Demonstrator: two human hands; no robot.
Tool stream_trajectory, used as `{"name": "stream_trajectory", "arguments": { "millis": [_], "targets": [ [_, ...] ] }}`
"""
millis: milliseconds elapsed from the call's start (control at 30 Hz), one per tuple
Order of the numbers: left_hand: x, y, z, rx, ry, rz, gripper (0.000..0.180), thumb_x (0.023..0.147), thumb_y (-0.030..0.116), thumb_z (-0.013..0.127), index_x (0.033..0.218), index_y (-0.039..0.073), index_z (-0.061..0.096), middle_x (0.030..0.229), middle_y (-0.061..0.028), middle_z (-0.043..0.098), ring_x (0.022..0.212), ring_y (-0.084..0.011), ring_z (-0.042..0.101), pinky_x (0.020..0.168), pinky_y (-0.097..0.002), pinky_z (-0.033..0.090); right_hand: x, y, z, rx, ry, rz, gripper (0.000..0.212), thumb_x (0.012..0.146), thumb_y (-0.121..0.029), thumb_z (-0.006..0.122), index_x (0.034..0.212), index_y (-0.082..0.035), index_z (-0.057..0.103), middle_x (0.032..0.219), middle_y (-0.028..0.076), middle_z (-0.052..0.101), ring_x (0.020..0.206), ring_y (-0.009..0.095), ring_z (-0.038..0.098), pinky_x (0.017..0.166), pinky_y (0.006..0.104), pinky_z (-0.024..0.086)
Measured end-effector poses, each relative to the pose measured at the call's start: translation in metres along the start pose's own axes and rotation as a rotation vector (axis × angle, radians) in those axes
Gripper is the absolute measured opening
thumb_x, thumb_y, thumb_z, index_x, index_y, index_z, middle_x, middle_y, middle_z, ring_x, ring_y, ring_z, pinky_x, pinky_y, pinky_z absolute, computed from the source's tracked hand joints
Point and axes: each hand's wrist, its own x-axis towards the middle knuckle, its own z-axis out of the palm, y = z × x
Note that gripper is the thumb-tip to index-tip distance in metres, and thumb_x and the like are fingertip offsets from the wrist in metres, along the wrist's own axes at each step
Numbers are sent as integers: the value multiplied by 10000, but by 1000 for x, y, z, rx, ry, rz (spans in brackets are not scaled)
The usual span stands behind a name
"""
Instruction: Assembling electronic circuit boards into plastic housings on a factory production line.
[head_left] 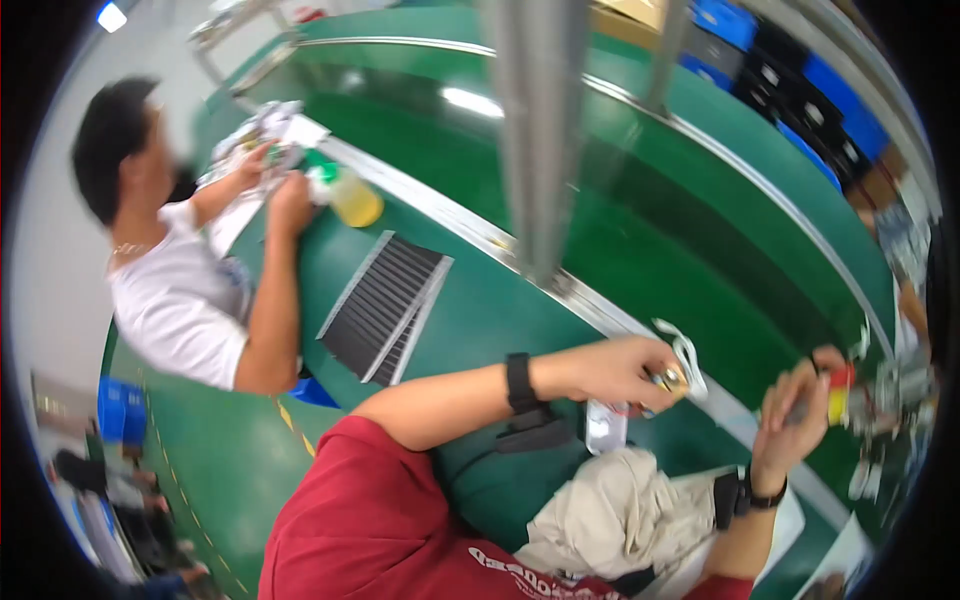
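Note:
My left hand [625, 372] reaches across to the bench's metal rail, its fingers curled round a small piece with metal and yellowish parts, too small to name. Beside those fingertips a white cable [688, 365] loops over the rail. A pale, flat rectangular object [606, 428] lies just below the hand. Further right, my right hand [795, 408] is raised and blurred, fingers bent. A red and yellow object [840, 390] shows by its fingertips; whether the hand touches it I cannot tell. Beige cloth [620, 515] is bunched between my forearms.
To the left a co-worker [190, 290] handles things at the same green bench. Nearby stand a bottle of yellow liquid [355, 200] and sheets of black strips [385, 300]. A metal post [540, 150] rises from the rail. Blue and black crates [790, 90] are stacked far right.

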Motion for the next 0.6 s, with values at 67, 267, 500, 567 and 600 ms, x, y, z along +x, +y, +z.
{"name": "stream_trajectory", "arguments": {
  "millis": [67,267,500,567,600],
  "targets": [
    [6,-5,1,-2,-20,-39,306,864,77,655,1145,25,543,963,-39,617,791,-67,581,615,-213,479,6,-4,9,30,15,98,321,1005,-332,425,1168,-55,418,561,-23,336,383,51,262,342,196,214],
    [10,-4,7,2,-25,-124,334,882,23,611,1195,6,499,1042,-50,597,863,-97,601,713,-235,511,25,-15,31,19,-24,132,313,1016,-399,364,1060,-99,443,526,-53,287,398,46,241,374,205,224],
    [14,-10,16,16,-1,-87,423,878,-11,592,1277,-19,453,1134,-72,568,964,-130,606,832,-263,504,15,-10,53,-14,-85,111,250,1003,-357,392,995,-108,421,496,-34,297,374,58,249,353,223,223],
    [14,-12,16,11,3,-70,401,880,3,597,1259,-10,466,1102,-61,574,918,-110,597,775,-246,497,12,-7,55,-15,-155,133,210,994,-319,408,975,-110,407,483,-24,302,362,62,250,343,228,219],
    [13,-12,17,8,5,-51,380,882,16,602,1241,-1,479,1071,-50,580,872,-90,588,719,-230,491,11,-5,54,-12,-159,137,210,994,-319,408,975,-110,407,483,-24,302,362,62,250,343,228,219]
  ]
}}
